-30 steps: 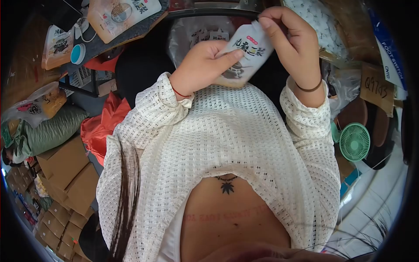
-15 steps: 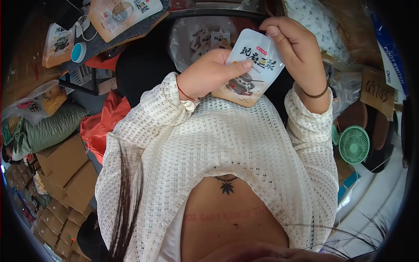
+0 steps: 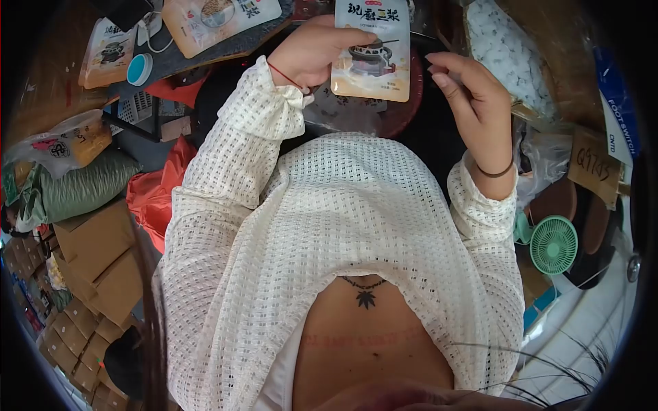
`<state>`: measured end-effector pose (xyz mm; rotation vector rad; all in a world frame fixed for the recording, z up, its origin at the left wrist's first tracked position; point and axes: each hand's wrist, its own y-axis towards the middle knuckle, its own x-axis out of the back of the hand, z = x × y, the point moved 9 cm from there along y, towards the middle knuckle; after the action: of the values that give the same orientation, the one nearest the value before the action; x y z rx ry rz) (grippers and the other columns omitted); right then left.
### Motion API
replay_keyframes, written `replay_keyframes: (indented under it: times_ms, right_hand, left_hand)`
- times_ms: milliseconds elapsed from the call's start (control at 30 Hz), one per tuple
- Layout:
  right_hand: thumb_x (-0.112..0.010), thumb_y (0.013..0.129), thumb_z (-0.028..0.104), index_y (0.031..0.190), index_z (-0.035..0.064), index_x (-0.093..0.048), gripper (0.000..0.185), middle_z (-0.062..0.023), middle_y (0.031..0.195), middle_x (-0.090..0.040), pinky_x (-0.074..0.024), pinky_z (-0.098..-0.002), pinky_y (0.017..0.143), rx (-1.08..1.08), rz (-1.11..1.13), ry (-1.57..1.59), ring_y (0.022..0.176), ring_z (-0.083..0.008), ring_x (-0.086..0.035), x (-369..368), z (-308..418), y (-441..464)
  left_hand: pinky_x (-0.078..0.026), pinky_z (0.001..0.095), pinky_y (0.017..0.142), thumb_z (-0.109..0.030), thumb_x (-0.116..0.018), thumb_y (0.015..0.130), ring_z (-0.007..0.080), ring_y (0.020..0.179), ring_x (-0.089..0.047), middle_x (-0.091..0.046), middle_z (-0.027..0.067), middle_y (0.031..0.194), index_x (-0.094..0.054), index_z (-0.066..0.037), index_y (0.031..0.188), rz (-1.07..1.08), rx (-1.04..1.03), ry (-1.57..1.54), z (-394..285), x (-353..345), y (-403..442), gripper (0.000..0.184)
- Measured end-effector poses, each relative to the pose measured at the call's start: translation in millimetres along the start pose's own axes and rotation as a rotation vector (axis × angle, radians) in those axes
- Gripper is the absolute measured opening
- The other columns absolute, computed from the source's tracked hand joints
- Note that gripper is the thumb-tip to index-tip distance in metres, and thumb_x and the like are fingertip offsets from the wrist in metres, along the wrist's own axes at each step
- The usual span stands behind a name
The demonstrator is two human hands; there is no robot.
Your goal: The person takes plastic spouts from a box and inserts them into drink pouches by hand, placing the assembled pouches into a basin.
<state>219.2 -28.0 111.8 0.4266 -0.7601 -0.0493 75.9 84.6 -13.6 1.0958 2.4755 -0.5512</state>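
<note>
At the top centre, my left hand (image 3: pixel 317 49) grips the left edge of a printed soybean milk pouch (image 3: pixel 371 65), thumb across its front. The pouch is upright, its printed side facing me. My right hand (image 3: pixel 473 96) is to the right of the pouch, apart from it, with thumb and index finger separated and nothing between them. Below the pouch, partly hidden by it, a clear plastic bag (image 3: pixel 343 118) with printed packets sits in a red container (image 3: pixel 409 118).
Another pouch (image 3: pixel 212 20) lies on the dark table (image 3: pixel 179 67) near a blue-lidded jar (image 3: pixel 139 69). A bag of small white packets (image 3: pixel 507 55) is at the upper right. Also around are a green fan (image 3: pixel 554 245), red cloth (image 3: pixel 161 192) and cardboard boxes (image 3: pixel 96 240).
My left hand has moved up with the pouch, which now stands more upright. My right hand has let go of its top corner and is apart from it.
</note>
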Motion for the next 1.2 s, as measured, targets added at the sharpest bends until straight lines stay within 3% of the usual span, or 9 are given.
replay_keyframes:
  times_ms: [167,267,333,500,600,667,733,833,1200]
  right_hand:
    - [-0.063,0.099,0.003,0.118,0.0002,-0.069,0.021,-0.0060,0.095,-0.065,-0.0515,-0.0252,0.071,-0.209,-0.066,0.228,0.084,-0.0129,-0.066,8,-22,-9]
    - [-0.060,0.101,0.005,0.116,0.0002,-0.069,0.019,-0.0077,0.091,-0.064,-0.0513,-0.0282,0.073,-0.225,-0.088,0.149,0.083,-0.0160,-0.065,16,-24,-9]
    - [-0.059,0.101,0.007,0.114,0.0006,-0.069,0.018,-0.0090,0.090,-0.064,-0.0517,-0.0310,0.076,-0.086,-0.098,-0.034,0.084,-0.0194,-0.066,15,-15,2]
    - [-0.061,0.099,0.009,0.107,0.0019,-0.068,0.013,-0.0108,0.092,-0.066,-0.0502,-0.0323,0.075,0.167,0.000,0.015,0.083,-0.0251,-0.064,-31,14,20]
    - [-0.063,0.098,0.013,0.109,0.0016,-0.068,0.016,-0.0118,0.094,-0.067,-0.0523,-0.0354,0.075,0.070,0.074,0.218,0.084,-0.0286,-0.066,-32,23,30]
    - [-0.069,0.098,0.011,0.112,0.0008,-0.072,0.017,-0.0026,0.095,-0.072,-0.0498,-0.0215,0.073,-0.076,-0.094,0.483,0.083,-0.0075,-0.063,-24,6,31]
    - [-0.061,0.099,0.012,0.101,-0.0007,-0.069,0.015,-0.0138,0.084,-0.066,-0.0495,-0.0386,0.070,-0.150,-0.087,0.481,0.079,-0.0321,-0.063,-22,31,42]
    - [-0.062,0.099,0.012,0.100,-0.0012,-0.068,0.014,-0.0122,0.085,-0.067,-0.0493,-0.0349,0.069,0.179,-0.116,-0.057,0.077,-0.0260,-0.064,-9,32,47]
    - [-0.069,0.098,0.012,0.109,-0.0006,-0.071,0.017,-0.0021,0.086,-0.071,-0.0497,-0.0209,0.073,-0.181,-0.053,0.200,0.078,-0.0073,-0.063,-7,-15,22]
  left_hand:
    - [-0.054,0.0355,0.089,-0.014,-0.066,0.098,0.0262,0.113,-0.065,-0.061,0.0204,0.133,-0.043,0.006,0.141,-0.879,-1.036,1.142,-107,30,-96,0.053]
    - [-0.054,0.0421,0.087,-0.008,-0.066,0.095,0.0363,0.102,-0.068,-0.069,0.0216,0.118,-0.062,0.002,0.129,-0.812,-0.814,2.146,-83,34,-107,0.035]
    - [-0.053,0.0432,0.086,-0.007,-0.066,0.093,0.0402,0.099,-0.067,-0.068,0.0228,0.117,-0.065,0.001,0.125,-0.529,-0.721,1.968,-69,35,-109,0.032]
    - [-0.047,0.0233,0.075,-0.019,-0.069,0.100,0.0033,0.081,-0.058,-0.072,-0.0014,0.093,-0.073,-0.001,0.110,-0.390,-0.340,0.726,-49,41,-99,0.021]
    - [-0.045,0.0194,0.064,-0.025,-0.074,0.097,0.0024,0.070,-0.057,-0.071,-0.0026,0.085,-0.073,0.001,0.103,-0.309,-0.283,0.886,-42,11,-92,0.026]
    - [-0.048,0.0194,0.065,-0.025,-0.074,0.097,0.0030,0.072,-0.061,-0.072,-0.0009,0.086,-0.073,0.001,0.103,-0.264,-0.266,0.868,-36,-2,-87,0.026]
    - [-0.051,0.0199,0.067,-0.026,-0.073,0.098,0.0043,0.074,-0.064,-0.074,0.0010,0.088,-0.073,0.001,0.104,-0.213,-0.228,0.736,-25,-14,-81,0.027]
    - [-0.056,0.0229,0.073,-0.026,-0.068,0.101,0.0093,0.081,-0.070,-0.076,0.0061,0.096,-0.072,0.002,0.112,-0.107,-0.142,0.350,-5,-33,-73,0.031]
    - [-0.055,0.0269,0.086,-0.024,-0.069,0.100,0.0112,0.094,-0.069,-0.075,0.0088,0.109,-0.071,0.003,0.115,-0.019,0.040,0.254,26,-58,-57,0.032]
